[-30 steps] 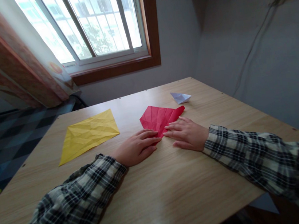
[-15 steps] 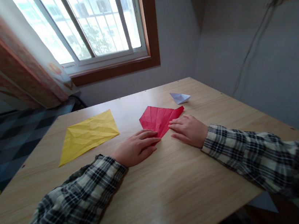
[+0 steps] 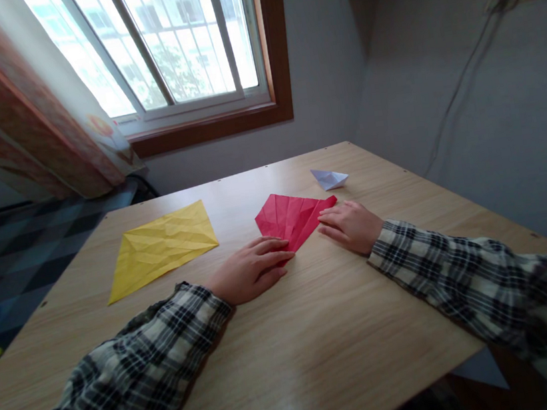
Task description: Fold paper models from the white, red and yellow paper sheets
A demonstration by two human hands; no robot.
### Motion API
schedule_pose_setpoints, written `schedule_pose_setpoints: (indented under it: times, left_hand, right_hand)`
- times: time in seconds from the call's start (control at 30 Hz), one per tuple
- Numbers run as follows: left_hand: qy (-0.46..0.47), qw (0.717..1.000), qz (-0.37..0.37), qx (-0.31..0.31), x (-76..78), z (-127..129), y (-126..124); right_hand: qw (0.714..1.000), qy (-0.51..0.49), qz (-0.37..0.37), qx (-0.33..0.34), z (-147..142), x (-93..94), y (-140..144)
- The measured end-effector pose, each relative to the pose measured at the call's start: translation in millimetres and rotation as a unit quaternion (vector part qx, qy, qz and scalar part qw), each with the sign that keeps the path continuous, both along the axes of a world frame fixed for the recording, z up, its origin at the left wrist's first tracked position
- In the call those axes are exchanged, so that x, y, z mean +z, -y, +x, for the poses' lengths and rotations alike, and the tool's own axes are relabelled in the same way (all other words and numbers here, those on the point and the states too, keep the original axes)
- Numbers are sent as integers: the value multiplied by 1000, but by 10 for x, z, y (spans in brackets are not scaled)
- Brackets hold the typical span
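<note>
A sheet of red paper [image 3: 295, 217] with several creases lies on the wooden table, one edge folded over along its right side. My left hand [image 3: 249, 270] rests flat across its near corner, fingers stretched out and covering part of it. At the folded right edge, the fingertips of my right hand [image 3: 352, 227] press down close to the far right corner. Those fingers are extended, not wrapped round the paper.
A creased yellow sheet of paper [image 3: 171, 245] lies on the left of the table [image 3: 293, 357]. Behind the red sheet stands a small white paper boat [image 3: 330, 178]. A white paper corner [image 3: 481, 371] shows below the table's near right edge. A wall bounds the right side.
My right hand has slid along the folded edge of the red paper, away from me and to the right. My left hand has stayed in place.
</note>
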State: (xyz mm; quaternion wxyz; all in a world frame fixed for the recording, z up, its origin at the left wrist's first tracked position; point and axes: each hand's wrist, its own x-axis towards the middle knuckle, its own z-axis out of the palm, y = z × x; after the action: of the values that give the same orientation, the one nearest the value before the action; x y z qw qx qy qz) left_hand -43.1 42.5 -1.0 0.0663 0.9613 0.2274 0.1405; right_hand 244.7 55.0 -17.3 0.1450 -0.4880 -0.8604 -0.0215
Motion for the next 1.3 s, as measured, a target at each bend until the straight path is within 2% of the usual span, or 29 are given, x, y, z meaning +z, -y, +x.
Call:
schedule_pose_setpoints:
  times: [0.57,0.77,1.0,1.17,1.3]
  left_hand:
    - [4,1000,-1,-1,-12,-11,8]
    - [11,1000,2,-5,-11,-10,10]
    - [8,1000,0,-2,-7,-4,13]
    - [4,1000,1,0,-10,-6,12]
    - [-8,1000,10,6,-1,4,16]
  right_hand:
    - [998,11,-10,-58,153,3,-176]
    - [998,8,-10,-66,157,7,-177]
    - [994,17,-8,-108,167,-26,-180]
    - [989,24,25,-142,161,-46,-170]
    - [993,-1,75,-96,137,-41,-116]
